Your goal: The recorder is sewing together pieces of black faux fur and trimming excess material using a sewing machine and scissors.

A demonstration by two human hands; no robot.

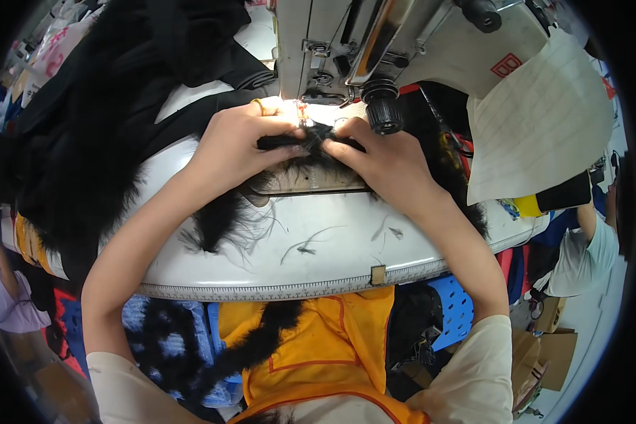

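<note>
Under the lit needle area of a sewing machine (pixel 316 53), a strip of black feathery trim (pixel 319 136) lies across the bed between my hands. My left hand (pixel 234 140), with a ring on one finger, pinches the trim between thumb and fingers at the left of the needle. From the right, my right hand (pixel 397 161) pinches it too, its thumb close to the left thumb. Feather tufts (pixel 219 219) hang below my left wrist. Glare and the fingers hide the exact stitching spot. Black fabric (pixel 71 134) with fluffy edges is heaped to the left.
A measuring tape (pixel 290 291) runs along the table's front edge. Loose feathers (pixel 306 250) lie on the white tabletop (pixel 346 219). Scissors (pixel 451 134) and a pale sheet (pixel 544 127) are at the right. Another black fluffy strand (pixel 261 339) crosses my orange apron (pixel 332 339). People work at both sides.
</note>
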